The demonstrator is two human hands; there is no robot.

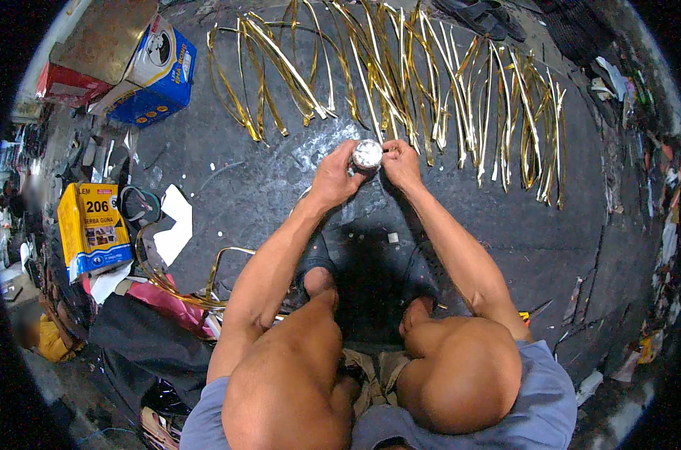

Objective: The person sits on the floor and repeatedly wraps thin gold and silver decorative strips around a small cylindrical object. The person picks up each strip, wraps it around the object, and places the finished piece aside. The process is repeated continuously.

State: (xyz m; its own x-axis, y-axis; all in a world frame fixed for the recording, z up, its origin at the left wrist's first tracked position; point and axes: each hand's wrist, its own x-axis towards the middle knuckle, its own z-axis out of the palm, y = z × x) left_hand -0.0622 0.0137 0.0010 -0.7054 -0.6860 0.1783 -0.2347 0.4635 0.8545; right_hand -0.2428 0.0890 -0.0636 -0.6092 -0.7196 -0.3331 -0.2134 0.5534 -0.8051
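A small round can (367,154) with a whitish, smeared top is gripped in my left hand (335,177), its fingers and thumb wrapped round the side. Close by on the right, the fingers of my right hand (403,163) are pinched together beside the can's rim. What they hold, if anything, is too small to make out. Just beyond both hands lie many shiny gold strips (408,112), fanned side by side across the dark floor mat (280,176). Some strip ends reach close to my right fingers.
On the left stand a yellow and blue tin (94,229) and a blue and white box (151,75). A white paper piece (174,225) and more gold strips (214,274) lie near the tin. Beside my right knee is a yellow-handled tool (526,318). Dark sandals (483,16) sit at the far edge.
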